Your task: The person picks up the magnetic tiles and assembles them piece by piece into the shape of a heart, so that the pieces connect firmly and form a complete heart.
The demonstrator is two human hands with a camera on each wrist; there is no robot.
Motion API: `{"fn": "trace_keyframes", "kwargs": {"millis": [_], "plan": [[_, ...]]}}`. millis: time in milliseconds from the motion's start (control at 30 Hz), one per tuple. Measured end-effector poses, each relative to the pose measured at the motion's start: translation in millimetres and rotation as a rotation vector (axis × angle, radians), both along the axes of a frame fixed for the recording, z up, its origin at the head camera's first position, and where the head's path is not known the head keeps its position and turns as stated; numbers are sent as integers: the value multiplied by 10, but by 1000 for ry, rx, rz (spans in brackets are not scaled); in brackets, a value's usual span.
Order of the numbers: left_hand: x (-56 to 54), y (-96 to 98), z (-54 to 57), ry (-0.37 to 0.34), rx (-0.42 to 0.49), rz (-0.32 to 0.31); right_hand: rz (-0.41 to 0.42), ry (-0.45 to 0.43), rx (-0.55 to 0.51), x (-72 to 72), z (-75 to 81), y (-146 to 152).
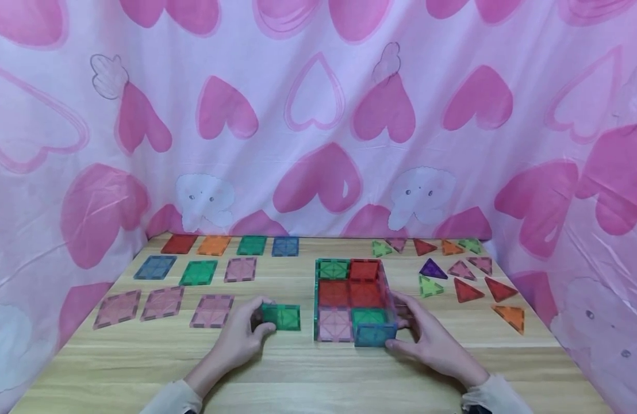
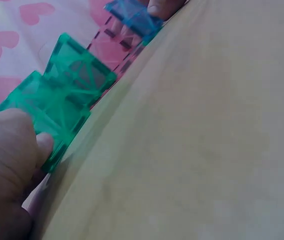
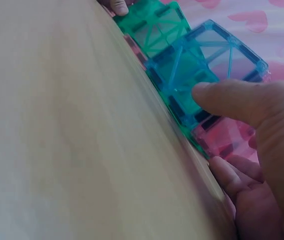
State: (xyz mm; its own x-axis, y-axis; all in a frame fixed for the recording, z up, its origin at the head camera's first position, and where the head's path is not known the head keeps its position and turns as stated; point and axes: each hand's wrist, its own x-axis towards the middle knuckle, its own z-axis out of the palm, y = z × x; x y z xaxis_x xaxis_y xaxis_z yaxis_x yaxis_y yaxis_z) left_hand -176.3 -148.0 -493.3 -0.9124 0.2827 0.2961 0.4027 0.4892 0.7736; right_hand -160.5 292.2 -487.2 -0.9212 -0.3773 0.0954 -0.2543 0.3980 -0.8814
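Note:
My left hand (image 1: 241, 333) pinches a green square magnetic tile (image 1: 290, 317) between thumb and fingers, upright and left of a low box of magnetic tiles (image 1: 364, 270). Red, pink and green squares form the box floor, with upright tiles around it. A blue square tile (image 1: 375, 335) stands at its front right. My right hand (image 1: 427, 339) holds that corner: the thumb (image 3: 222, 97) rests on the blue tile, and the fingers (image 3: 229, 175) lie along the pink right wall. Some of those fingers are hidden behind the box in the head view.
Flat square tiles lie in rows at the left, among them a red one (image 1: 179, 244) and a pink one (image 1: 212, 311). Several triangle tiles, such as a purple one (image 1: 432, 269) and an orange one (image 1: 510, 317), lie at the right. A heart-print curtain (image 1: 318, 190) surrounds the wooden table (image 1: 298, 379).

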Motion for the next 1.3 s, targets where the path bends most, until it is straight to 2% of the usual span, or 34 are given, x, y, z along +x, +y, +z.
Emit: {"fn": "trace_keyframes", "kwargs": {"millis": [133,300,400,600,800,967,1300], "plan": [[106,-75,-17,-35,25,-129,24,27,-30,-20,-26,-41],[155,-89,-22,-58,120,-313,4,21,-17,-59,-50,-111],[158,-49,-27,-41,166,-358,5,22,-14,-94,-45,-159],[144,89,-30,-37,183,-350,19,39,-5,-147,-41,-253],[135,212,-22,-47,150,-270,21,51,12,-171,-45,-314],[111,301,-18,-49,121,-229,12,32,5,-171,-39,-331],[45,347,-1,-48,94,-143,69,32,-17,-185,-6,-316]]}}
